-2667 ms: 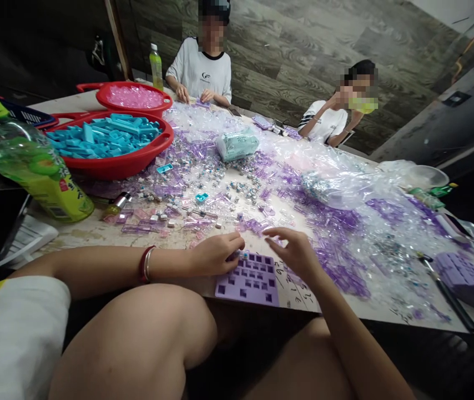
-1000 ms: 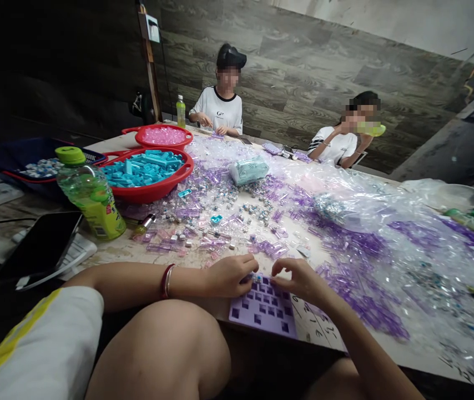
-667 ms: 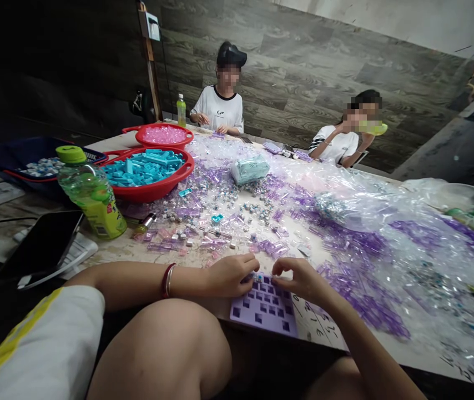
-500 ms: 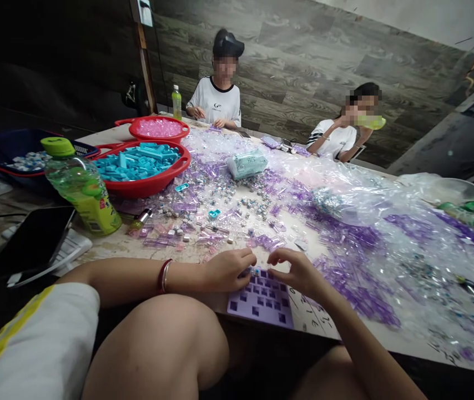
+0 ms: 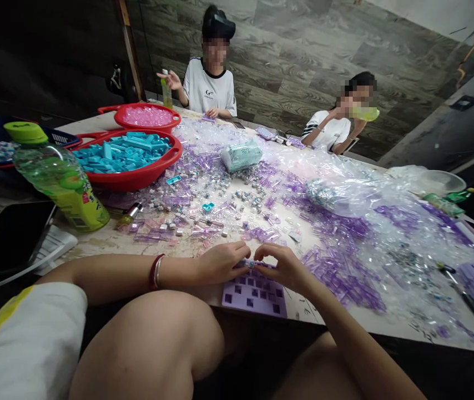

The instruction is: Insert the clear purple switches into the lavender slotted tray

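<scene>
At the table's near edge lies a light purple plate [image 5: 257, 303] with rows of square holes. My left hand [image 5: 222, 264] is closed over its upper left part, fingers bent and thumb against the plate. From the other side my right hand [image 5: 289, 268] reaches in, with thumb and index finger pinched at the top rows. Small pale parts [image 5: 251, 264] show between the two sets of fingertips, too small to make out. Fingers cover the plate's top edge. Loose clear purple pieces [image 5: 343, 280] lie right of my right hand.
Red colanders hold turquoise pieces [image 5: 124, 153] and pink pieces [image 5: 147, 115]. A green-capped bottle [image 5: 68, 191] and a phone [image 5: 12, 236] are at left. A wrapped pack [image 5: 242, 155] lies mid-table. Two people sit across. A screwdriver [image 5: 468, 291] lies at right.
My right hand has come left and down onto the plate, its thumb and finger closing near my left fingers. Across the table, one person's hand has moved to a bottle. The view has shifted slightly.
</scene>
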A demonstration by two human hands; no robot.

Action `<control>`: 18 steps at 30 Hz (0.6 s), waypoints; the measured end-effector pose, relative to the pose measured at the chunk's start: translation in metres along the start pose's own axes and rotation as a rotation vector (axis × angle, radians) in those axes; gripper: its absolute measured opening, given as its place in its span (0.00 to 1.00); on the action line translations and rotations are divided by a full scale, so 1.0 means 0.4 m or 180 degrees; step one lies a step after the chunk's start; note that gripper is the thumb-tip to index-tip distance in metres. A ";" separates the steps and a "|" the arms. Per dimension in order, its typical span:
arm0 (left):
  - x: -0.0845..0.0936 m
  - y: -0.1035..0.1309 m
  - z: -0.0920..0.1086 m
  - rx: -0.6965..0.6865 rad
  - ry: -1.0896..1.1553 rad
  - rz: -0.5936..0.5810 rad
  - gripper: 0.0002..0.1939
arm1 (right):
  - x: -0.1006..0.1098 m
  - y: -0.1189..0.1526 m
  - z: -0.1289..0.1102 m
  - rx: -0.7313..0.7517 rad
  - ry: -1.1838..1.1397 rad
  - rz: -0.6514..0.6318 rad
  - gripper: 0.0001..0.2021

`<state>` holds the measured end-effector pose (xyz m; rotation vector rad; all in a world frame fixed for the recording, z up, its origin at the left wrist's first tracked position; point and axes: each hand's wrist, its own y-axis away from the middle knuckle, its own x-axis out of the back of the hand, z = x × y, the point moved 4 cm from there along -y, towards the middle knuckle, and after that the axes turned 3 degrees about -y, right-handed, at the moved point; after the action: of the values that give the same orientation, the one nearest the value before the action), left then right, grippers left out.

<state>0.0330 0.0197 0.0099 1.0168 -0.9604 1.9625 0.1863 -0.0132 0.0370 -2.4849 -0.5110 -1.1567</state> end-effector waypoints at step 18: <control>-0.005 0.002 -0.005 -0.0031 -0.0142 -0.0051 0.11 | 0.072 0.011 0.053 -0.0667 -0.0243 -0.0700 0.11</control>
<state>0.0325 0.0204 0.0073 1.0637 -0.9824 1.9273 0.2197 -0.0025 0.0459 -2.7142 -0.7346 -1.2579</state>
